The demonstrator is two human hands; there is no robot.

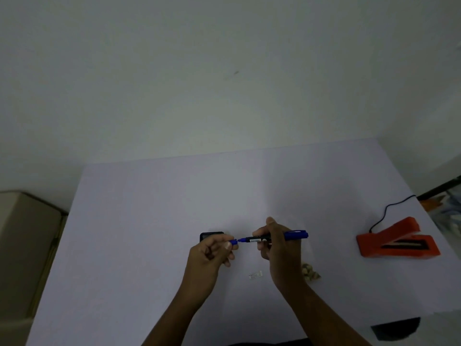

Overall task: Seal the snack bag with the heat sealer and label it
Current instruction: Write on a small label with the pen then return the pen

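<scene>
My right hand (273,242) grips a blue and black marker (274,237) held level above the table, tip pointing left. My left hand (214,250) pinches the marker's small blue cap (234,242) just off the tip. A small white label (255,274) lies on the table below the hands. The snack bag (310,272), clear with pale pieces inside, lies partly hidden behind my right wrist. The orange heat sealer (396,242) stands with its jaw raised at the right of the table, with a black cord (389,208) running back.
A small black device (208,236) sits behind my left hand. The pale lavender table (149,221) meets a white wall. A beige cabinet (22,233) stands at the left. A dark object (396,328) lies at the table's near right edge.
</scene>
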